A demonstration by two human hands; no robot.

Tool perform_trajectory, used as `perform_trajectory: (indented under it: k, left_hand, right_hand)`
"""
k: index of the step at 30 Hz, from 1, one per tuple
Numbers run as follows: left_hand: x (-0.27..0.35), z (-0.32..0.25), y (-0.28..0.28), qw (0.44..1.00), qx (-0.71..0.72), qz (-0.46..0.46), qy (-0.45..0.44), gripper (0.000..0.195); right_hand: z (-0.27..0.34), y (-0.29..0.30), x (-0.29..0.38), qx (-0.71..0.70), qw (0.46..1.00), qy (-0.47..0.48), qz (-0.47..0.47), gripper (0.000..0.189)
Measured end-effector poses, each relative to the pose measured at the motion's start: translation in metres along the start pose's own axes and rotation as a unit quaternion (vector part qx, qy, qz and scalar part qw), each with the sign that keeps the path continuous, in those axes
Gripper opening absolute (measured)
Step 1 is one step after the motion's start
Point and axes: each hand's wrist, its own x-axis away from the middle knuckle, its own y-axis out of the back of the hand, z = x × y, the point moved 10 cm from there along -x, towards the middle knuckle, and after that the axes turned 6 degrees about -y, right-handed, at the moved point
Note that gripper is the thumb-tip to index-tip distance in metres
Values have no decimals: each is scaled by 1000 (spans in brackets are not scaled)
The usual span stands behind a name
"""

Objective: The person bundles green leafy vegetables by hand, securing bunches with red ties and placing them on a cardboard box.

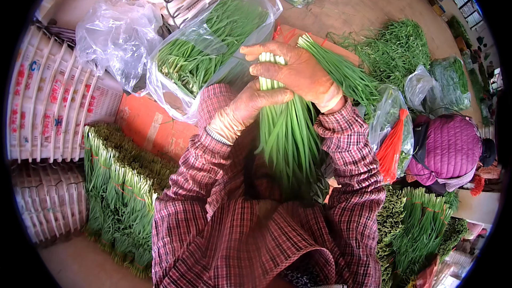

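Note:
Both my hands, in thin dirty gloves, are around one bunch of green leafy stalks, like garlic chives (286, 128). My left hand (250, 106) grips it from the left, thumb across the front, just below the white cut ends. My right hand (302, 72) wraps the white ends from the upper right, its fingers spread over them. The leaves hang down toward my lap. Another bunch of chives (340, 70) lies right beside my right hand, white ends up. Beyond my hands at upper left is a clear plastic bag (216, 44) holding more chives.
Tied chives (124, 192) stand stacked at lower left, others (420, 224) at lower right. White plastic crates (56, 100) line the left. Red ties (394, 148) lie on a bag at right, near a person in a purple quilted jacket (450, 150). Loose greens (396, 50) are heaped at upper right.

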Motion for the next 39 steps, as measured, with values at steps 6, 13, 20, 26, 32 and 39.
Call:
perform_trajectory:
  k: [6, 13, 20, 26, 32, 39]
  left_hand:
    - [2, -1, 0, 996, 72, -15, -51, 72]
    - [9, 9, -4, 985, 144, -72, -59, 58]
    - [17, 1, 44, 960, 178, -164, -143, 46]
    - [24, 11, 47, 956, 230, -145, -107, 61]
    - [31, 14, 42, 955, 258, -108, -101, 57]
    - [42, 45, 53, 924, 357, -130, -44, 52]
  right_hand:
    - [7, 3, -3, 89, 993, 13, -73, 28]
    - [-10, 0, -12, 39, 995, -54, -73, 41]
    - [-31, -6, 39, 156, 980, -38, -117, 92]
    - [-65, -29, 61, 103, 986, -124, -38, 83]
    - [-88, -21, 66, -24, 988, -151, 14, 65]
    - [-87, -30, 65, -146, 980, -123, 58, 65]
